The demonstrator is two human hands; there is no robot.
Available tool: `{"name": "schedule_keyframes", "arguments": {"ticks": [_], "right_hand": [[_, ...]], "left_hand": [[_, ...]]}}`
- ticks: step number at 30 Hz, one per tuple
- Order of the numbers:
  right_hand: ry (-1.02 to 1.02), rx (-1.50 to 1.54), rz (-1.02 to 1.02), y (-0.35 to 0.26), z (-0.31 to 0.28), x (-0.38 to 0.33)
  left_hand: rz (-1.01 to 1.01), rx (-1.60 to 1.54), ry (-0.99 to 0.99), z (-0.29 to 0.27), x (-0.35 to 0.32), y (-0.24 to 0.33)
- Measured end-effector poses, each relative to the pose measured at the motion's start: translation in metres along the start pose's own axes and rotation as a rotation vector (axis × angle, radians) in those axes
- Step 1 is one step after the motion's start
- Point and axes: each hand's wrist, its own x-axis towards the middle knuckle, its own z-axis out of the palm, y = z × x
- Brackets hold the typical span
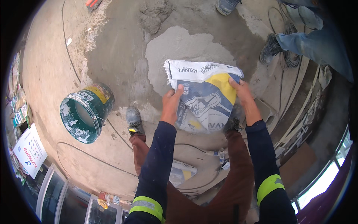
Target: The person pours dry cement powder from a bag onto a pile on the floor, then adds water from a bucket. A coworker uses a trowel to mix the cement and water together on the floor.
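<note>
Between my two hands hangs a cement bag [203, 99], white, blue and yellow, its far end pointing away from me. My left hand [172, 103] grips the bag's left side with the thumb on top. On the right edge, near the yellow corner, my right hand [240, 91] is closed in the same way. Below and beyond the bag spreads a pale grey patch of dry powder [179, 43], lying on darker wet mortar [115, 48]. The bag hides part of the powder and some of my right boot.
A green bucket [87, 112] smeared with white stands tilted-looking at left. Cables [95, 158] cross the floor. Another bag [182, 172] lies behind my legs. Another person's boot [270, 49] and jeans are at the right, beside coiled cable [292, 58]. A second boot [226, 5] shows at the top.
</note>
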Motion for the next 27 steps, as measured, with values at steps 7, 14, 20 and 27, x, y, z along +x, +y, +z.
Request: {"name": "schedule_keyframes", "arguments": {"ticks": [7,14,20,27], "right_hand": [[0.219,-0.212,0.003,0.005,0.005,0.000],[0.131,-0.052,-0.059,0.006,0.005,-0.016],[0.065,-0.119,-0.054,0.001,0.009,-0.022],[0.123,-0.151,-0.072,-0.006,0.003,-0.030]], "left_hand": [[0.024,0.046,0.027,-0.004,0.005,-0.008],[-0.009,0.180,0.034,0.000,-0.009,-0.016],[0.071,0.375,0.111,0.027,-0.012,-0.028],[0.026,0.266,0.111,0.013,-0.028,-0.019]]}}
